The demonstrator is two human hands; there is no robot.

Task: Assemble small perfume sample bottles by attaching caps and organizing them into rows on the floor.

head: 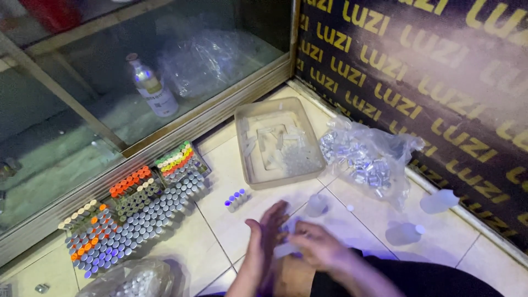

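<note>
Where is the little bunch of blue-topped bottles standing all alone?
The small cluster of blue-capped vials stands on the tiled floor mid-picture, just below the tray and above the person's left hand.

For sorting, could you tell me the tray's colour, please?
The tray is translucent beige, seen in the head view.

Clear bag of silver caps (367,159) right of tray; white-labelled bottle (152,85) behind glass.

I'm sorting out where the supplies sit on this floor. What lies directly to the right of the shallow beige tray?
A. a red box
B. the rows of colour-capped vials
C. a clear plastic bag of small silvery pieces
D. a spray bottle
C: the clear plastic bag of silvery pieces lies right of the beige tray; the capped vials are on its left.
</note>
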